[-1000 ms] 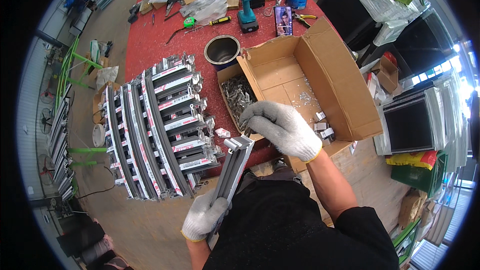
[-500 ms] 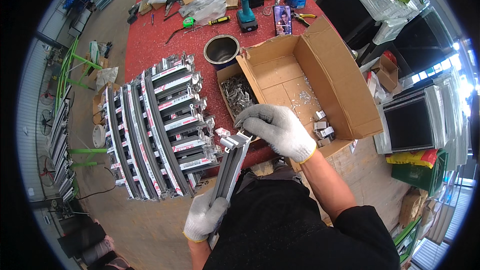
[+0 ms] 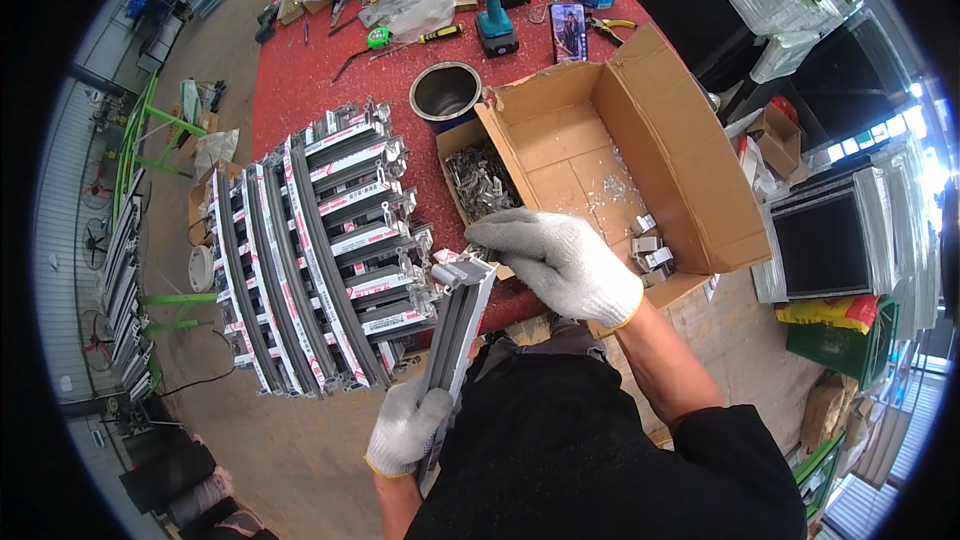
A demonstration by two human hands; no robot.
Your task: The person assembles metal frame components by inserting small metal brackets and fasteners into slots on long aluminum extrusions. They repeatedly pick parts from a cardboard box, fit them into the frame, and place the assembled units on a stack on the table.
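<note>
Metal profile [image 3: 457,325], its lower part gripped in the closed fingers of the left gloved hand [image 3: 408,427], its upper end just beside the fingertips of the right gloved hand [image 3: 560,262], whose fingers are bent together; whether they grip anything cannot be told. Small metal pieces [image 3: 480,180]: beyond those fingertips.

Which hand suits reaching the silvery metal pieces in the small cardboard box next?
Right, probably: the white-gloved right hand is nearer those pieces; the white-gloved left hand grips a grey metal profile.

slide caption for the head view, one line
Left hand grips a grey profile; right hand is near its upper end, beside an open cardboard box.
</note>
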